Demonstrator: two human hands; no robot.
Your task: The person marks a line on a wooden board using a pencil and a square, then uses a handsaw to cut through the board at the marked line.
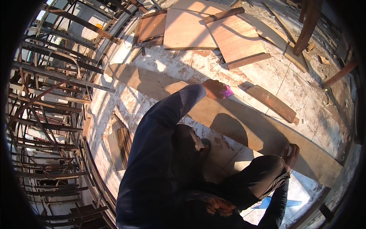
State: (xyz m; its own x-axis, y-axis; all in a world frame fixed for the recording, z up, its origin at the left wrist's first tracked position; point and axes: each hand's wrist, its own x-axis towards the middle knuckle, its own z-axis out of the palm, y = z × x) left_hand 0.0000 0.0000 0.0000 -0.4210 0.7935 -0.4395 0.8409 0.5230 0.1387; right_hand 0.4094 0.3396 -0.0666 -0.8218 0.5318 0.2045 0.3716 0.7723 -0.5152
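A long, pale wooden plank (267,131) lies slantwise across the floor in front of me, from far left to near right. My left hand (214,89) is over its far edge, closed on a small bright pink-purple thing (228,91) whose kind I cannot make out. At the plank's near edge, toward its right end, is my right hand (291,155) with curled fingers; whatever is inside them is hidden. My bent knee (267,171) is beside that hand, and shadows fall across the plank.
Beyond the plank lie a short brown board (270,102), a square wooden panel (238,40) with battens and another flat panel (188,28). Stacked metal frames (53,103) fill the left side. Splintered wood (121,143) is by my left arm, and a blue sheet (280,203) at lower right.
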